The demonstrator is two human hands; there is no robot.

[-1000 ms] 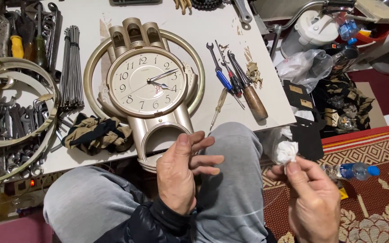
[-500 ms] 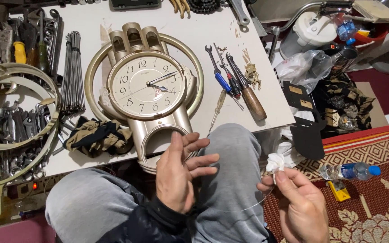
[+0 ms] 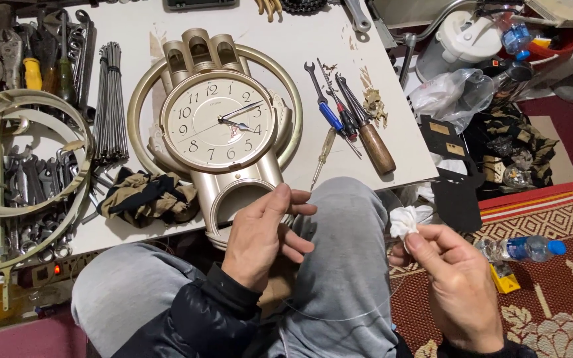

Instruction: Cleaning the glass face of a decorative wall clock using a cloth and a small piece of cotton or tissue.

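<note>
My left hand (image 3: 266, 232) hovers over my lap and pinches the near edge of a clear round cover (image 3: 339, 318). The cover is almost see-through, and only its thin rim shows against my grey trousers. At the cover's right edge, my right hand (image 3: 459, 285) grips a crumpled white cloth (image 3: 409, 219) between thumb and fingers. Just beyond my knees, a gold wall clock (image 3: 217, 122) with a white dial lies face up on the white table (image 3: 286, 53).
Right of the clock lie screwdrivers, a spanner and a wooden-handled chisel (image 3: 373, 142). On its left are a bundle of metal rods (image 3: 111, 99), a camouflage rag (image 3: 144, 195), metal hoops (image 3: 21, 166) and several spanners. A water bottle (image 3: 522, 248) lies on the patterned rug.
My right hand dipped with the white cloth and came back up at the cover's right edge. My left hand kept its place over my lap.
</note>
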